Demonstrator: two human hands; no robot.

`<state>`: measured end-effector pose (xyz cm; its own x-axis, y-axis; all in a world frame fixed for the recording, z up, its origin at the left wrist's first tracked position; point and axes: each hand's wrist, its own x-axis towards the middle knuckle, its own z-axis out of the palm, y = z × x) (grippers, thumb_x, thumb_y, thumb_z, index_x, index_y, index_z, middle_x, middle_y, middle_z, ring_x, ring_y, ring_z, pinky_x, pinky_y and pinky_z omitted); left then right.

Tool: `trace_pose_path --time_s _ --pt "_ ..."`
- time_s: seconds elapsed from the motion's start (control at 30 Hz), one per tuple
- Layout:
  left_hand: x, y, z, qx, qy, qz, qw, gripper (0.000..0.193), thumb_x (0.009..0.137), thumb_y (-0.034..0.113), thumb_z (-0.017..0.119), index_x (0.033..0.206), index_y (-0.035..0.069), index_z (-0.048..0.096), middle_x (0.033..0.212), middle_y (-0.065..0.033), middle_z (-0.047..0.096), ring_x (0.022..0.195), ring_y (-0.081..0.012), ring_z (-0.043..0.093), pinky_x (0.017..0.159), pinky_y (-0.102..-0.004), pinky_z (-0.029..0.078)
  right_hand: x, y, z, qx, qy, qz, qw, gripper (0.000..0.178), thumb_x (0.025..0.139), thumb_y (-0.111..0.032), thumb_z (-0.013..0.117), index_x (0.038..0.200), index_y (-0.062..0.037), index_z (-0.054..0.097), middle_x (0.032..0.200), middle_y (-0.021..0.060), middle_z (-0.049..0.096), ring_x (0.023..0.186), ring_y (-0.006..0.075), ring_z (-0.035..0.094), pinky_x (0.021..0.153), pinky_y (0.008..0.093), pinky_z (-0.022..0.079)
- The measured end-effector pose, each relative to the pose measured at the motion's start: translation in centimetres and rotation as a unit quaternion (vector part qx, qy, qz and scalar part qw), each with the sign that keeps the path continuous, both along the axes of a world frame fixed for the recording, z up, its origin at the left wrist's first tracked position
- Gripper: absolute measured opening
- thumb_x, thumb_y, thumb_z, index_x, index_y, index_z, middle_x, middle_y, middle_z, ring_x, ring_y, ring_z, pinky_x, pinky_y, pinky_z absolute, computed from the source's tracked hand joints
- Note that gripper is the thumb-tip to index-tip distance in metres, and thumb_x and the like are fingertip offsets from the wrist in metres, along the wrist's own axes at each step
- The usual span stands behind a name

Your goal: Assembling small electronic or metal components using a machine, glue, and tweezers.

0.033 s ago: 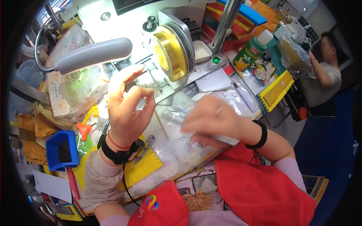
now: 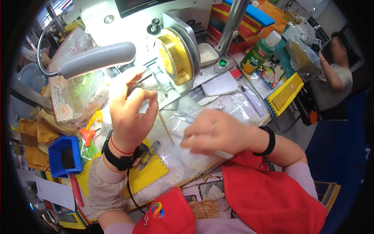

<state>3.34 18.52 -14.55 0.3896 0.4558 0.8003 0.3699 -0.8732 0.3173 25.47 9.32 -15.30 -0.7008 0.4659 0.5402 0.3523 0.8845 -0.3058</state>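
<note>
My left hand [image 2: 130, 103] is raised over the table, just left of the machine. Its thumb and a finger pinch together while other fingers reach up toward the lit metal fixture [image 2: 159, 78]; whatever the pinch holds is too fine to make out. To the right of it, my right hand [image 2: 220, 132] is closed, its fingertips bunched and pointing left, slightly blurred, and its contents are hidden. A yellow spool [image 2: 179, 56] of line is mounted on the machine [image 2: 97, 29] above my hands. Several small dark hooks [image 2: 222, 107] lie on clear plastic beyond my right hand.
A grey lamp [image 2: 99, 59] reaches in from the left. Below my left wrist, small snips [image 2: 150, 155] rest on a yellow board [image 2: 146, 177]. A blue bin [image 2: 64, 158] stands left, a green bottle [image 2: 259, 54] at back right. Another person [image 2: 333, 76] sits far right.
My right hand has shifted slightly left and toward me, and its fingers look more gathered. My left hand keeps its pinch in nearly the same place.
</note>
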Motion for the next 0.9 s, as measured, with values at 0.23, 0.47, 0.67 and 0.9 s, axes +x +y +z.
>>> trace_pose_path --time_s 0.23,0.47,0.67,0.9 --pt "-0.9 2.2 1.8 0.029 0.102 0.114 0.988 0.015 0.073 0.004 0.075 0.084 0.007 0.065 0.11 -0.0185 0.061 0.107 -0.0376 0.054 0.094 -0.0458 0.041 -0.5 0.3 -2.5 0.076 -0.092 -0.152 0.981 0.023 0.081 -0.016 0.059 0.102 -0.0067 0.061 0.087 0.009 0.057 0.085 0.0262 0.056 0.075 0.0383 0.045" --pt "2.2 5.1 3.4 -0.015 0.125 0.108 0.986 0.011 0.075 0.011 0.072 0.081 0.005 0.066 0.135 -0.0216 0.053 0.125 -0.0364 0.05 0.105 -0.0408 0.038 5.8 12.8 5.2 -0.192 0.082 -0.228 0.951 0.017 0.083 -0.013 0.068 0.097 -0.0041 0.074 0.097 0.0109 0.071 0.088 0.0244 0.066 0.083 0.0339 0.05" --pt "4.8 6.2 1.5 -0.074 0.06 0.115 0.989 0.008 0.073 0.008 0.072 0.077 0.004 0.067 0.135 -0.0271 0.052 0.132 -0.0431 0.041 0.112 -0.0458 0.03 4.0 16.6 1.6 -0.364 0.2 -0.144 0.898 0.03 0.077 -0.008 0.072 0.106 0.0013 0.07 0.093 0.0077 0.072 0.084 0.0137 0.065 0.077 0.0289 0.052" --pt "4.3 5.1 2.5 -0.007 0.092 0.14 0.986 0.014 0.074 0.002 0.073 0.086 0.002 0.065 0.124 -0.0221 0.057 0.124 -0.0382 0.049 0.105 -0.0441 0.037 3.7 15.1 2.4 -0.181 0.123 -0.275 0.936 0.019 0.076 -0.01 0.072 0.094 -0.0042 0.069 0.099 0.0096 0.067 0.095 0.0208 0.062 0.084 0.0355 0.046"
